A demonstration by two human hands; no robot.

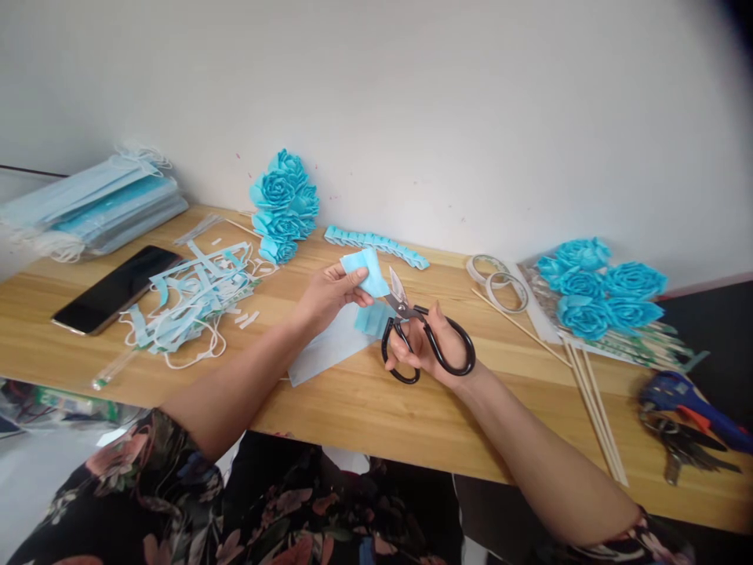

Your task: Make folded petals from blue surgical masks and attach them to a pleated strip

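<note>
My left hand (330, 297) pinches a small folded piece of light-blue fabric (370, 271) above the middle of the table. Through the black handles of a pair of scissors (442, 345) go the fingers of my right hand (432, 345). The scissor blades are parted and point up and left, close to the lower right corner of the fabric; whether they touch it I cannot tell. Below the hands, a pale sheet (326, 349) lies on the wood with another blue piece (372, 320) on it. Behind them stretches a row of folded blue pieces (376, 243).
Left: face masks (88, 204), a phone (118, 290) and a heap of cut strips (194, 294). Blue fabric flowers (282, 208) stand by the wall, more flowers (600, 286) to the right. Tape rolls (507, 292), wooden sticks (594, 408) and a blue tool (682, 400) lie rightward.
</note>
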